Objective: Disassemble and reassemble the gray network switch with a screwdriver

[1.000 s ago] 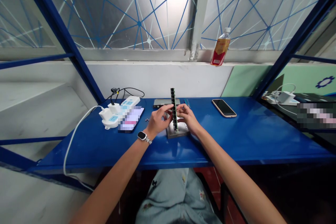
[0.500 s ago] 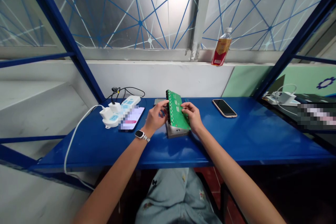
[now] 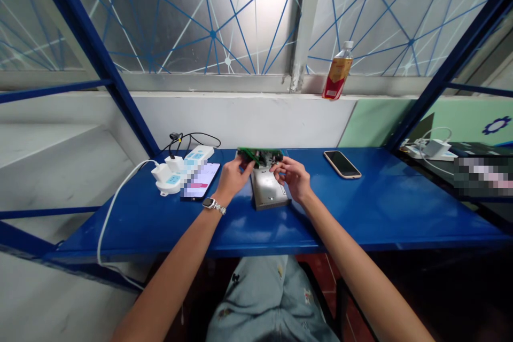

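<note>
A green circuit board (image 3: 260, 156) is held up between my two hands, tilted so that its edge and dark components face me. At its left end my left hand (image 3: 234, 176) grips it with thumb and fingers; a watch sits on that wrist. My right hand (image 3: 293, 175) pinches the board's right end with the fingers curled. Below and just behind the hands, a silver metal case (image 3: 270, 191) lies on the blue table (image 3: 344, 219). The case's far end is hidden by the board.
Left of my hands lie a phone with a lit screen (image 3: 202, 181) and a white power strip (image 3: 170, 184) with plugs and cables. A dark-screened phone (image 3: 342, 164) rests to the right. A drink bottle (image 3: 337, 72) stands on the window ledge. Blue frame posts flank the table.
The board has turned from showing its flat green face to showing its edge and components. It has moved off the silver case's near part, which is now uncovered.
</note>
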A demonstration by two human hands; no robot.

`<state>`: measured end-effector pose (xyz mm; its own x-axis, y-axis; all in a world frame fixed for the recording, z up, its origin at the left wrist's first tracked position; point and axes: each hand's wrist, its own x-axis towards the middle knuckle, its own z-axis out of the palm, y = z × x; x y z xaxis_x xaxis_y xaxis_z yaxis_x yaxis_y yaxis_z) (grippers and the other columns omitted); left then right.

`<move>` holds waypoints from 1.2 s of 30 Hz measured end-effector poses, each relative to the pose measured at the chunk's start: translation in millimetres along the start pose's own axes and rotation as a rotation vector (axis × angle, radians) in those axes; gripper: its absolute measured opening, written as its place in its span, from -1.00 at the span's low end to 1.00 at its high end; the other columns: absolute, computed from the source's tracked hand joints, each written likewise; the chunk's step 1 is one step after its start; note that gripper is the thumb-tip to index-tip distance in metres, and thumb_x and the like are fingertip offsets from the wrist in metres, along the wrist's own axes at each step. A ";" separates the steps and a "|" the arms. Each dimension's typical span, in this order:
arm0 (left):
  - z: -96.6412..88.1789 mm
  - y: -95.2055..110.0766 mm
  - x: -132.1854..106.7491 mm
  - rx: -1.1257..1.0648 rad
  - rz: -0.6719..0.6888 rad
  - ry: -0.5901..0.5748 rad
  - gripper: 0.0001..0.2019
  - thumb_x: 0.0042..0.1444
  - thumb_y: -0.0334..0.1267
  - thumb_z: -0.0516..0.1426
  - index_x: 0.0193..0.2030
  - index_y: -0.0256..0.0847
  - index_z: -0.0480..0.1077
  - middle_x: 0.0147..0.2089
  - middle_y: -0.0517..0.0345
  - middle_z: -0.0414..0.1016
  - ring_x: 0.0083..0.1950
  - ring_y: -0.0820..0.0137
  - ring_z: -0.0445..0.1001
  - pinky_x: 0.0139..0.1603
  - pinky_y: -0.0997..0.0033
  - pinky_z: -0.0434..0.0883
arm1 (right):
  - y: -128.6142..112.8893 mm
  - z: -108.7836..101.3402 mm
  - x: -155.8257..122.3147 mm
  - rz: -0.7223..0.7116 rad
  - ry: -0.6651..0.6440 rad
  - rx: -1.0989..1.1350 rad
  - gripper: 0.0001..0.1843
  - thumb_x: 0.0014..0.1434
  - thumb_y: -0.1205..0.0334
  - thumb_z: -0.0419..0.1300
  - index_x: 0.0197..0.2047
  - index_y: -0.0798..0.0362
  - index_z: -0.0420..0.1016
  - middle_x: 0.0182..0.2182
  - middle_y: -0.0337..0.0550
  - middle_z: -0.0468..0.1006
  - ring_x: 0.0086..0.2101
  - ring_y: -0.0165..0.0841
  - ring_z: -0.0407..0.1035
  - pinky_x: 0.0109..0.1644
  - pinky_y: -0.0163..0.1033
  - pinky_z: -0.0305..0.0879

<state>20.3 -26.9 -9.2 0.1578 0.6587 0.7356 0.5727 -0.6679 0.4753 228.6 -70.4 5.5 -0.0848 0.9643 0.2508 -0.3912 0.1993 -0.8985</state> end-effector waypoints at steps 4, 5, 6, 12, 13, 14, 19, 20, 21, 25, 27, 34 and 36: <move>3.4 -3.5 -0.3 -0.050 -0.091 -0.030 -0.71 0.37 -0.03 0.07 -0.15 -0.22 0.41 -0.49 0.11 0.51 -0.54 0.35 0.46 -0.47 0.43 0.28 | 8.6 0.6 1.4 -0.070 -0.037 -0.083 -0.65 -0.05 0.15 0.25 -0.16 0.03 0.61 -0.45 -0.14 0.64 -0.58 -0.40 0.23 -0.54 -0.27 0.04; 3.5 -3.7 -0.5 -0.056 -0.097 -0.033 -0.71 0.39 -0.03 0.04 -0.11 -0.22 0.41 -0.49 0.12 0.50 -0.54 0.35 0.46 -0.47 0.42 0.27 | 9.7 1.7 0.8 -0.082 -0.055 -0.117 -0.66 -0.03 0.13 0.27 -0.16 0.04 0.61 -0.48 -0.15 0.63 -0.61 -0.42 0.21 -0.54 -0.27 0.04; 3.3 -3.5 -0.8 -0.054 -0.098 -0.035 -0.70 0.41 -0.03 0.01 -0.09 -0.22 0.41 -0.49 0.13 0.49 -0.54 0.34 0.45 -0.46 0.42 0.27 | 10.4 3.2 -0.4 -0.091 -0.077 -0.155 -0.67 0.00 0.10 0.29 -0.16 0.05 0.62 -0.52 -0.17 0.62 -0.63 -0.44 0.18 -0.54 -0.28 0.04; 1.6 2.6 -2.9 -0.093 -0.110 -0.069 -0.58 0.45 0.01 -0.12 -0.14 -0.20 0.44 -0.44 0.08 0.51 -0.50 0.36 0.45 -0.41 0.43 0.28 | 12.5 15.0 -13.8 -0.147 -0.183 -0.361 -0.66 0.06 0.02 0.39 -0.14 0.04 0.63 -0.63 -0.32 0.43 -0.62 -0.46 0.20 -0.50 -0.29 0.09; 1.9 3.8 -2.8 -0.106 -0.122 -0.066 -0.57 0.45 0.02 -0.11 -0.17 -0.20 0.45 -0.43 0.06 0.53 -0.48 0.35 0.46 -0.40 0.42 0.29 | 12.7 16.5 -15.5 -0.157 -0.193 -0.379 -0.65 0.06 0.02 0.40 -0.13 0.03 0.63 -0.62 -0.34 0.41 -0.61 -0.45 0.21 -0.49 -0.29 0.11; 2.3 4.8 -2.5 -0.113 -0.136 -0.060 -0.55 0.44 0.03 -0.11 -0.19 -0.20 0.46 -0.41 0.04 0.54 -0.46 0.34 0.47 -0.39 0.42 0.30 | 12.8 17.8 -16.8 -0.163 -0.198 -0.393 -0.65 0.07 0.01 0.41 -0.13 0.02 0.62 -0.61 -0.34 0.39 -0.60 -0.45 0.21 -0.48 -0.28 0.12; 6.7 8.4 0.8 -0.139 -0.224 -0.059 -0.45 0.42 0.10 -0.13 -0.31 -0.20 0.50 -0.41 0.00 0.56 -0.43 0.31 0.48 -0.37 0.40 0.31 | 12.2 21.9 -17.5 -0.190 -0.149 -0.421 -0.62 0.06 -0.07 0.42 -0.16 0.00 0.63 -0.62 -0.32 0.40 -0.60 -0.43 0.21 -0.51 -0.27 0.13; 7.8 8.8 1.2 -0.149 -0.244 -0.060 -0.43 0.41 0.12 -0.13 -0.34 -0.20 0.50 -0.42 0.00 0.56 -0.43 0.31 0.48 -0.38 0.40 0.30 | 12.2 22.3 -17.0 -0.201 -0.131 -0.421 -0.63 0.06 -0.07 0.42 -0.16 0.00 0.63 -0.62 -0.32 0.40 -0.61 -0.43 0.21 -0.51 -0.27 0.13; 8.8 9.2 1.5 -0.158 -0.260 -0.061 -0.42 0.40 0.15 -0.12 -0.37 -0.20 0.50 -0.44 0.00 0.55 -0.43 0.30 0.47 -0.38 0.39 0.29 | 12.3 22.7 -16.6 -0.211 -0.115 -0.422 -0.63 0.07 -0.08 0.42 -0.15 -0.01 0.64 -0.62 -0.32 0.40 -0.61 -0.43 0.21 -0.51 -0.27 0.13; 11.8 10.5 1.5 -0.181 -0.285 -0.073 -0.38 0.35 0.23 -0.08 -0.48 -0.19 0.47 -0.52 0.02 0.49 -0.43 0.28 0.46 -0.42 0.39 0.23 | 13.9 22.3 -15.2 -0.214 -0.082 -0.426 -0.62 0.08 -0.09 0.41 -0.14 -0.02 0.66 -0.63 -0.32 0.42 -0.61 -0.43 0.22 -0.51 -0.28 0.15; 12.5 11.6 1.3 -0.175 -0.292 -0.085 -0.36 0.33 0.27 -0.08 -0.50 -0.19 0.45 -0.54 0.03 0.47 -0.47 0.30 0.41 -0.44 0.38 0.19 | 14.7 21.4 -14.7 -0.212 -0.078 -0.421 -0.62 0.09 -0.09 0.41 -0.14 0.00 0.67 -0.63 -0.31 0.43 -0.62 -0.43 0.24 -0.51 -0.28 0.15; 14.2 13.4 1.0 -0.155 -0.322 -0.094 -0.31 0.31 0.33 -0.13 -0.53 -0.21 0.39 -0.57 0.09 0.38 -0.54 0.39 0.25 -0.48 0.38 0.08 | 13.4 21.0 -14.8 -0.224 -0.080 -0.409 -0.64 0.12 -0.06 0.40 -0.14 0.01 0.68 -0.63 -0.30 0.46 -0.63 -0.44 0.23 -0.52 -0.29 0.14; 14.9 12.4 0.8 -0.162 -0.325 -0.092 -0.31 0.30 0.34 -0.13 -0.53 -0.21 0.38 -0.57 0.10 0.37 -0.54 0.39 0.24 -0.48 0.38 0.07 | 12.3 21.9 -15.0 -0.222 -0.074 -0.411 -0.63 0.10 -0.08 0.40 -0.16 0.02 0.68 -0.63 -0.30 0.46 -0.63 -0.44 0.23 -0.52 -0.29 0.14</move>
<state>39.5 -29.6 -9.9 0.0648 0.8690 0.4906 0.4709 -0.4601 0.7527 204.9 -86.2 -1.4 -0.1107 0.8784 0.4650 -0.0138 0.4665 -0.8844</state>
